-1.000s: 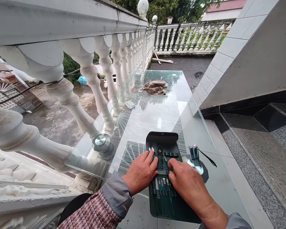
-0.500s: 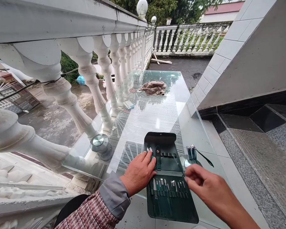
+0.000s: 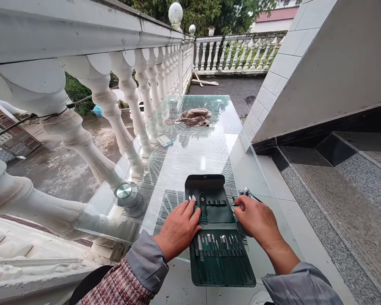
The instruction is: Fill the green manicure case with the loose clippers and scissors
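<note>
A dark green manicure case (image 3: pixel 220 217) lies unfolded on the glass table. Its lower half holds a row of slim metal tools (image 3: pixel 220 243) under a strap; the upper half has a snap tab and several bare loops. My left hand (image 3: pixel 179 226) rests on the case's left edge, fingers stretched out over the upper half beside a couple of tool tips. To the right of the case, my right hand (image 3: pixel 257 218) is closed in a pinch on a thin manicure tool (image 3: pixel 233 199), mostly hidden by the fingers. Just behind that hand are nail clippers (image 3: pixel 246 192), partly covered.
The glass table (image 3: pixel 178 165) stretches away from me. On it lie a crumpled brown cloth (image 3: pixel 195 117) and a small card or packet (image 3: pixel 164 140). A white balustrade (image 3: pixel 127 93) runs along the left; stone steps (image 3: pixel 330 182) and a tiled wall edge stand at the right.
My right hand has moved up along the case's right side with the thin tool and now partly covers the nail clippers. My left hand stays on the case. The view has shifted slightly.
</note>
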Demonstrator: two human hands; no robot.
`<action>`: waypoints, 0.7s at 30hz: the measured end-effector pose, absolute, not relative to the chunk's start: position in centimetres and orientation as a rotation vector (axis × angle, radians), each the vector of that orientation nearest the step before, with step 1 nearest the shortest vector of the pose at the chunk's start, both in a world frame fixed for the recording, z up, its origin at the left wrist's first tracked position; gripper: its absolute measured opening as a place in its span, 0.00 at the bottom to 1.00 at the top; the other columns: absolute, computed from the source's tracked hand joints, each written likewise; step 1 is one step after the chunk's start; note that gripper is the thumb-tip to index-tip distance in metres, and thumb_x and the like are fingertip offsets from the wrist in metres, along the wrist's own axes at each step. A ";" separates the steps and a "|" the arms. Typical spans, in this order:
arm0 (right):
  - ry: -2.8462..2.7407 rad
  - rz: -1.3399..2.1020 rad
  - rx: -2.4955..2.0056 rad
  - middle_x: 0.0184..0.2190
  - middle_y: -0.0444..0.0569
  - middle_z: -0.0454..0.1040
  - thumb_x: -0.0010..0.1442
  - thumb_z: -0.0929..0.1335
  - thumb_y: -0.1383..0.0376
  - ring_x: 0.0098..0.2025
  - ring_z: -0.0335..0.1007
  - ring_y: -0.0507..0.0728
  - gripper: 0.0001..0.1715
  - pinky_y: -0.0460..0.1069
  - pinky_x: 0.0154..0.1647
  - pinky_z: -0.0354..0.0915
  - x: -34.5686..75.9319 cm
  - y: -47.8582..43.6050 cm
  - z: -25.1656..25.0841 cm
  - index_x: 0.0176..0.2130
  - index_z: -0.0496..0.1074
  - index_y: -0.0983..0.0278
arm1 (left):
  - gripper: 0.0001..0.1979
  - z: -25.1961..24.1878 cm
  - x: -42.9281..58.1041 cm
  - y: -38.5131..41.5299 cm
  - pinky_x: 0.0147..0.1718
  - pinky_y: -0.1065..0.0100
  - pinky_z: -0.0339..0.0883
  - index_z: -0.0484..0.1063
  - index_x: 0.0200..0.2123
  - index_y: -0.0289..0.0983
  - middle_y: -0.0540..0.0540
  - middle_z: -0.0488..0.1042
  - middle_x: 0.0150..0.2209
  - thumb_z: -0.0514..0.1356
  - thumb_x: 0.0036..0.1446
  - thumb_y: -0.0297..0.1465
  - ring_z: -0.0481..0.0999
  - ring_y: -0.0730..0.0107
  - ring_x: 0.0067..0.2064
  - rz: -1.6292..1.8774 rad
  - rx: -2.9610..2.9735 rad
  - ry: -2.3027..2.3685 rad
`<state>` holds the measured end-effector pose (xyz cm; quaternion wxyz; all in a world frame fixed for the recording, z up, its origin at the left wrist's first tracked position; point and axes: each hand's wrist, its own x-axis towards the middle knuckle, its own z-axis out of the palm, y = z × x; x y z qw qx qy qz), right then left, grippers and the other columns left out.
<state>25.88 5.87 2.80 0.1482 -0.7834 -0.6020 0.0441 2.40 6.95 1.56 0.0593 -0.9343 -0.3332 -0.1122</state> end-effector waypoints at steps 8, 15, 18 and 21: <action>-1.712 0.068 -2.334 0.27 0.48 0.76 0.51 0.62 0.67 0.29 0.69 0.56 0.13 0.48 0.25 0.52 27.1 6.6 2.4 0.34 0.74 0.61 | 0.19 1.4 2.4 7.0 0.52 0.56 0.62 0.62 0.51 0.30 0.32 0.65 0.55 0.53 0.62 0.36 0.65 0.54 0.56 -0.351 -2.844 -1.001; -1.655 -0.054 -2.266 0.28 0.48 0.75 0.53 0.62 0.66 0.31 0.68 0.57 0.12 0.48 0.27 0.54 28.1 6.7 1.9 0.35 0.73 0.62 | 0.19 1.4 2.3 7.0 0.52 0.56 0.62 0.62 0.52 0.31 0.32 0.64 0.56 0.53 0.62 0.36 0.65 0.54 0.56 -0.357 -2.840 -1.005; -1.735 -0.138 -2.017 0.29 0.49 0.74 0.56 0.62 0.64 0.35 0.67 0.58 0.11 0.49 0.33 0.58 26.9 5.9 2.2 0.37 0.72 0.63 | 0.19 1.4 2.4 6.9 0.52 0.57 0.62 0.62 0.52 0.31 0.32 0.64 0.56 0.54 0.61 0.36 0.65 0.54 0.56 -0.349 -2.843 -1.011; -1.829 -0.070 -1.797 0.31 0.49 0.74 0.58 0.62 0.63 0.35 0.67 0.56 0.10 0.50 0.37 0.60 25.0 5.1 2.4 0.36 0.71 0.63 | 0.21 1.4 2.4 6.9 0.52 0.57 0.62 0.62 0.52 0.30 0.32 0.64 0.56 0.55 0.60 0.37 0.65 0.53 0.56 -0.332 -2.838 -1.025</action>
